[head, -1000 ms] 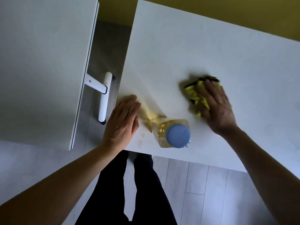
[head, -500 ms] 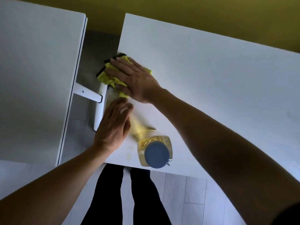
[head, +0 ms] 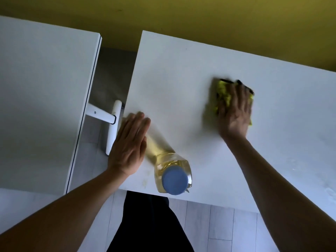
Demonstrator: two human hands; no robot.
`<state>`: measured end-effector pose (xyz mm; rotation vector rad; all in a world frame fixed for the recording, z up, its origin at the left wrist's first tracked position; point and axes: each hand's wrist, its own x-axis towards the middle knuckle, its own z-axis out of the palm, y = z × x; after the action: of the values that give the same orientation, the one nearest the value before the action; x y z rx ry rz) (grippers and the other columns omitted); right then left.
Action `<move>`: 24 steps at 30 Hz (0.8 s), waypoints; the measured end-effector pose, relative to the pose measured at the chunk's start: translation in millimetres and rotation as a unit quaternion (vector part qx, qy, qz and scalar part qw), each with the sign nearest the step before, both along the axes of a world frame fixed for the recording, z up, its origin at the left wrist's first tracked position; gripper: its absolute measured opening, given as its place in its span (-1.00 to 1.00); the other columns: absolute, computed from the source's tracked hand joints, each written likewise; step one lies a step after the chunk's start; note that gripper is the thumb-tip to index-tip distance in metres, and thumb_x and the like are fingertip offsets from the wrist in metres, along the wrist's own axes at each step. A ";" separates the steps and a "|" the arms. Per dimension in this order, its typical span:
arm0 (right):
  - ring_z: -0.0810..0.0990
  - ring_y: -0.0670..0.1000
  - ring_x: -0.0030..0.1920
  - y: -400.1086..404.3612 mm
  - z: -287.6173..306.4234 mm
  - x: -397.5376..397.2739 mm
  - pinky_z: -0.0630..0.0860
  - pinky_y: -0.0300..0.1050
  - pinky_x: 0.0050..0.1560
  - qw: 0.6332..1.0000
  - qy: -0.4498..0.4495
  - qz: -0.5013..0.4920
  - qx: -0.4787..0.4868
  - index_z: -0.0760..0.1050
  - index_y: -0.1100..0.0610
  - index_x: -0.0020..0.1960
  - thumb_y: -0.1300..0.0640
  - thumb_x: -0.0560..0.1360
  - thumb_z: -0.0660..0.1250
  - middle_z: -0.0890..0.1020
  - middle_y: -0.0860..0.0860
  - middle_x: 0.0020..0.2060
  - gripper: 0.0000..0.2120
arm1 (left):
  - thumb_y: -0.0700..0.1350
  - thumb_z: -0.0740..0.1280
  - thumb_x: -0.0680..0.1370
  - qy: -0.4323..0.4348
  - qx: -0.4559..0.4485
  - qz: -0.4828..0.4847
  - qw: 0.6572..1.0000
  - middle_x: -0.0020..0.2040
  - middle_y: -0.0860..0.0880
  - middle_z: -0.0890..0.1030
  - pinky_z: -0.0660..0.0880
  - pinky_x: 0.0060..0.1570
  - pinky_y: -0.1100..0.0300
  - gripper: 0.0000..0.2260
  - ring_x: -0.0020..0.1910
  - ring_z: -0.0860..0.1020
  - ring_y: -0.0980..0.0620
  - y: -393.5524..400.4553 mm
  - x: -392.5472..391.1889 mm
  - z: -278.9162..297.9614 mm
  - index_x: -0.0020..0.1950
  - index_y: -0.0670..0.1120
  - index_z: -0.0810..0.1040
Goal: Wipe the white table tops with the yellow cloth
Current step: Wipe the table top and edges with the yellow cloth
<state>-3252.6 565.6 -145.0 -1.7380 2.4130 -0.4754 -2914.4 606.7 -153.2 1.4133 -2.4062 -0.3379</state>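
My right hand (head: 234,113) presses flat on the yellow cloth (head: 222,95), which lies bunched on the right white table top (head: 181,73), near its middle. The cloth shows a dark edge at its far side and is motion-blurred. My left hand (head: 130,144) rests flat, fingers together, on the near left corner of the same table and holds nothing. A second white table top (head: 40,99) stands to the left, across a gap.
A clear bottle of yellow liquid with a blue cap (head: 172,173) stands at the table's near edge, just right of my left hand. A white table leg bracket (head: 111,124) shows in the gap. A yellow wall (head: 181,13) runs behind; grey floor below.
My right hand has swept the cloth from the table's left edge back to the right, toward the middle. My left hand and the bottle have stayed put.
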 end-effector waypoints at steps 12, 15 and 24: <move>0.03 0.06 0.62 -116.5 1.1 146.1 -0.02 0.07 0.60 0.914 0.042 0.402 0.011 0.09 0.01 0.63 -0.19 0.68 -0.04 0.13 0.04 0.61 -0.43 | -0.19 0.14 0.71 -0.020 0.000 -0.006 1.000 0.65 -0.20 0.27 0.20 0.60 -0.22 -0.53 0.66 0.20 -0.19 -9.7 -4.6 1.0 0.63 -0.22 0.29; 0.14 0.12 0.60 -100.6 -7.3 103.1 0.05 0.09 0.59 0.966 -0.016 0.257 -0.031 0.22 0.06 0.59 -0.13 0.65 0.13 0.24 0.10 0.58 -0.44 | -0.16 0.16 0.70 -0.039 0.002 0.006 0.999 0.57 -0.23 0.40 0.27 0.56 -0.18 -0.56 0.58 0.34 -0.25 -10.5 -6.9 5.8 0.57 -0.23 0.40; 0.06 0.08 0.61 -54.5 -8.0 -28.7 -0.04 0.09 0.60 0.987 -0.011 -0.162 -0.004 0.14 0.03 0.61 -0.11 0.66 0.03 0.16 0.03 0.61 -0.45 | -0.24 0.24 0.61 -0.009 -0.008 0.027 1.000 0.53 -0.24 0.43 0.27 0.53 -0.23 -0.56 0.54 0.37 -0.29 -99.5 -49.2 4.2 0.50 -0.23 0.47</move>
<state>-3281.3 511.1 -153.0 -1.3369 2.6902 -0.5369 -2963.6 507.2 -149.0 1.4770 -2.3738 -0.2942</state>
